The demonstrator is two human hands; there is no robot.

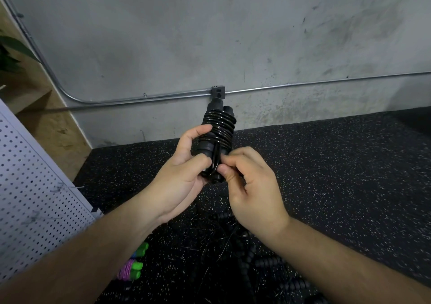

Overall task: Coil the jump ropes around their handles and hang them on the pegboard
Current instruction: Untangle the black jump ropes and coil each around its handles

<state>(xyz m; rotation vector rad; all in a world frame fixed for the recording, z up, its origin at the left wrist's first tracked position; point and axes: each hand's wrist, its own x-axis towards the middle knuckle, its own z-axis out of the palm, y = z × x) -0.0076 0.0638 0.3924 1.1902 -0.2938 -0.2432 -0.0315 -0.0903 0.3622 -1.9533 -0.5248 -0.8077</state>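
Left grip (184,163), right grip (247,182) hold coiled rope (218,126) midair.

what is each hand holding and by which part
Both hold one coiled black jump rope. The left hand grips its handles near the lower end; the right hand pinches the cord loop there.

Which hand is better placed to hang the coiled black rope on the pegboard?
Left, probably. The left hand grips the coiled black rope around its middle, and the pegboard stands on that side. The right hand only pinches the loop at the bundle's lower end.
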